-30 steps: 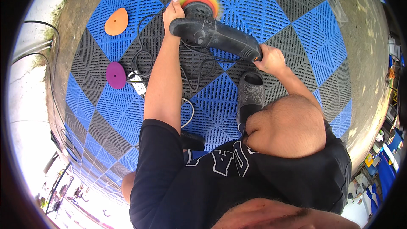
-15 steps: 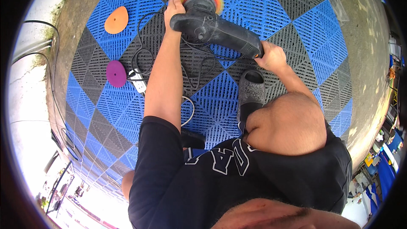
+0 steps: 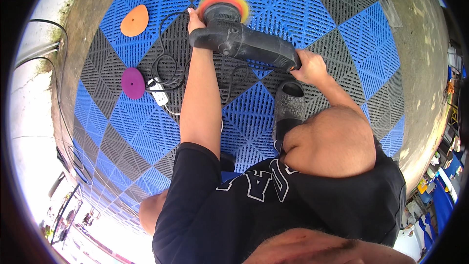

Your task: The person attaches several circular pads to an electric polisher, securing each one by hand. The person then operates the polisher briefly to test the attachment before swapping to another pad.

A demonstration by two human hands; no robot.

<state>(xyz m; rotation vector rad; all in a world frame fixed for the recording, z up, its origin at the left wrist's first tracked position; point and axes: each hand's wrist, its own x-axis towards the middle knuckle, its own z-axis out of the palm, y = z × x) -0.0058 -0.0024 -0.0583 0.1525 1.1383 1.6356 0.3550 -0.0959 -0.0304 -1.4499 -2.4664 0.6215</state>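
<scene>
A black power polisher (image 3: 261, 49) lies across between my hands, its head to the left and its tail to the right. The pad (image 3: 238, 1) at its far side shows as a blurred yellow and red ring. My left hand (image 3: 195, 21) is closed at the head end beside the pad, with its fingers partly hidden by the tool. At the tail end, my right hand (image 3: 311, 67) is wrapped round the rear of the body. Several small specks show on the floor tiles by the pad.
Blue and dark grey slotted tiles (image 3: 273, 0) cover the floor. An orange disc pad (image 3: 134, 21), a purple disc pad (image 3: 133, 83) and a white power strip (image 3: 158, 92) lie at the left. A black cable (image 3: 163, 61) loops there. My shoe (image 3: 289, 100) stands below the polisher.
The polisher's head and pad have shifted left and a little nearer to me, with my left hand moving along. My right hand has hardly moved.
</scene>
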